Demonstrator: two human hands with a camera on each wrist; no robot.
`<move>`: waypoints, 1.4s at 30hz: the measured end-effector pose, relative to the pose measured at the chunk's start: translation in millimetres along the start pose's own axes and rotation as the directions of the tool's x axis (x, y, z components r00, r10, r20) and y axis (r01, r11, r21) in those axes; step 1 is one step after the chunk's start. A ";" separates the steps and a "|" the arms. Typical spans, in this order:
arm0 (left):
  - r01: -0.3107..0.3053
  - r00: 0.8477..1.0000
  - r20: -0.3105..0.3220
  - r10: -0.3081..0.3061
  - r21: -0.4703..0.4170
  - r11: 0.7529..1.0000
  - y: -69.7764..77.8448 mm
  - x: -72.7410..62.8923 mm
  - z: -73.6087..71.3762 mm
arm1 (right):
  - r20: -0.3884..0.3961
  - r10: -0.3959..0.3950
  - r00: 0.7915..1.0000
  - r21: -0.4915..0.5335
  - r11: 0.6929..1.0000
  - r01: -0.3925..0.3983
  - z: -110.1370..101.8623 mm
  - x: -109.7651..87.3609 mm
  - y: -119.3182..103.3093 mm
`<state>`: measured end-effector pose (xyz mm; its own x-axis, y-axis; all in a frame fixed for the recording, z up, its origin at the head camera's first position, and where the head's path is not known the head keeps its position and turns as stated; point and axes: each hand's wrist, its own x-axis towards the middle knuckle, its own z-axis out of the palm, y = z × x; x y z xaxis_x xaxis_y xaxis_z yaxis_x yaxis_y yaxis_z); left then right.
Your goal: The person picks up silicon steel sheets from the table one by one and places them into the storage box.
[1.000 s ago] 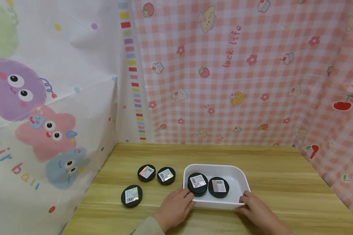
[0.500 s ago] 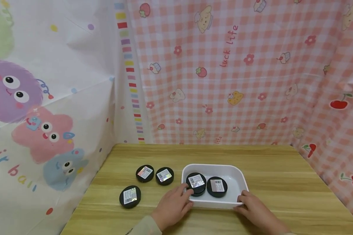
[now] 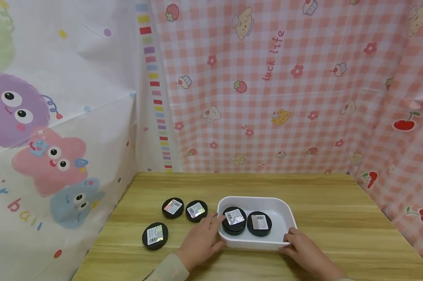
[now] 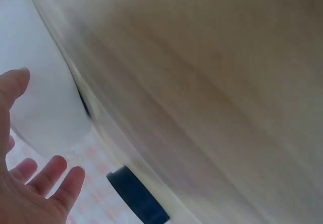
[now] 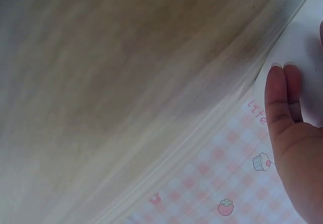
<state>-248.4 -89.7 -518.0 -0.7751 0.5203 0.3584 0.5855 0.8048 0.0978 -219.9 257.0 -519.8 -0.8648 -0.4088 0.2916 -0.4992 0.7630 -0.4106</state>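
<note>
A white plastic tray (image 3: 282, 218) stands on the table with black round discs in it, each bearing a silver barcode label. The left disc (image 3: 234, 221) in the tray seems stacked on another; the right disc (image 3: 259, 224) lies beside it. My left hand (image 3: 199, 242) is at the tray's left front corner, fingers spread and extended; in the left wrist view the fingers (image 4: 70, 186) hold nothing. At the right front corner, my right hand (image 3: 305, 250) grips the tray's rim and wall. The right wrist view shows its fingers (image 5: 276, 95) along the white wall.
Three loose black discs lie left of the tray: one nearer the front (image 3: 155, 236), one farther back (image 3: 172, 208) and one close to the tray (image 3: 196, 211). Printed cloth curtains (image 3: 246, 128) border the wooden table (image 3: 323, 191) at the back and sides.
My left hand has loosened from the tray's left front corner and drawn slightly left, its fingers spreading. The right hand still grips the tray. The whole view has shifted slightly.
</note>
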 end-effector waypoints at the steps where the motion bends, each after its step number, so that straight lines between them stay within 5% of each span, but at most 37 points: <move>1: 0.004 1.000 -0.003 -0.004 0.002 1.000 -2.0 -0.1 0.5 | -0.002 -0.002 1.000 -0.004 1.000 0.002 0.1 0.0 -0.1; 9: -0.009 0.996 -0.093 0.011 0.018 1.000 -20.3 0.5 1.8 | 0.051 0.037 0.998 0.016 0.999 -0.038 -1.7 -0.4 -1.5; 17: 0.097 0.995 -0.039 -0.097 -0.008 0.995 -35.1 3.8 -4.0 | 0.015 0.009 1.000 0.008 1.000 -0.009 1.5 -0.9 0.8; 24: 0.131 0.991 -0.021 -0.131 -0.014 0.991 -41.5 8.2 -8.6 | -0.005 -0.004 1.000 0.008 1.000 0.004 0.9 -1.4 -0.5; 30: 0.217 0.974 0.075 -0.213 -0.039 0.975 -52.5 10.5 -5.7 | -0.012 -0.018 1.000 -0.006 1.000 0.018 1.0 -0.6 -0.8; 42: 0.286 0.950 0.132 -0.283 -0.009 0.958 -59.0 16.2 -8.7 | -0.021 -0.022 1.000 0.005 1.000 0.022 0.9 -0.7 -1.6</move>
<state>-293.5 -131.2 -509.8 -0.9333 0.3048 0.1901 0.3412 0.9175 0.2042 -218.6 255.6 -520.1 -0.8524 -0.4150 0.3181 -0.5182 0.7512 -0.4087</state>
